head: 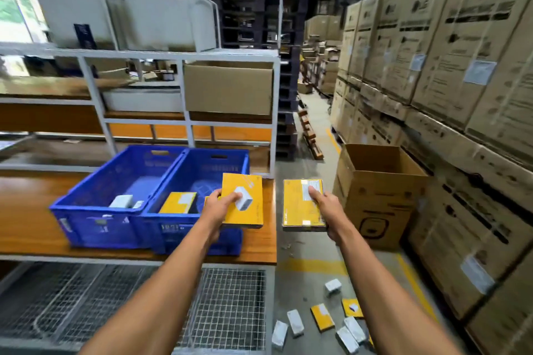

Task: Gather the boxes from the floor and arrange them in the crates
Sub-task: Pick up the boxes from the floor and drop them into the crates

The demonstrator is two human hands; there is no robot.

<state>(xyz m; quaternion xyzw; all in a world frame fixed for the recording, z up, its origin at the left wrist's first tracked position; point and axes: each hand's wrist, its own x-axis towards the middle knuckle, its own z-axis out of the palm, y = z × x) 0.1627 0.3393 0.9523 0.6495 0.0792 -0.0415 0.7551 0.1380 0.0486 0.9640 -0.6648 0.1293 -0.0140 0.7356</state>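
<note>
Both hands are busy here. The left hand (222,204) grips a yellow box (243,200) with a white product picture on it, thumb on top and fingers curled under, holding it right over the near right corner of the right blue crate (199,219). The right hand (327,210) pinches a second yellow box (302,204), label side up, thumb pressed on the top; that one hangs out past the end of the worktop (28,228), over the floor, just right of the right blue crate.

That crate already has a yellow box lying flat (178,202) inside. The left blue crate (98,219) sits touching it and holds a small white box (121,201).

Down on the floor, well below and right of the right blue crate, white boxes (295,323) and yellow boxes (322,316) are scattered about. An open brown carton (377,196) stands on the floor right of the crate.
</note>
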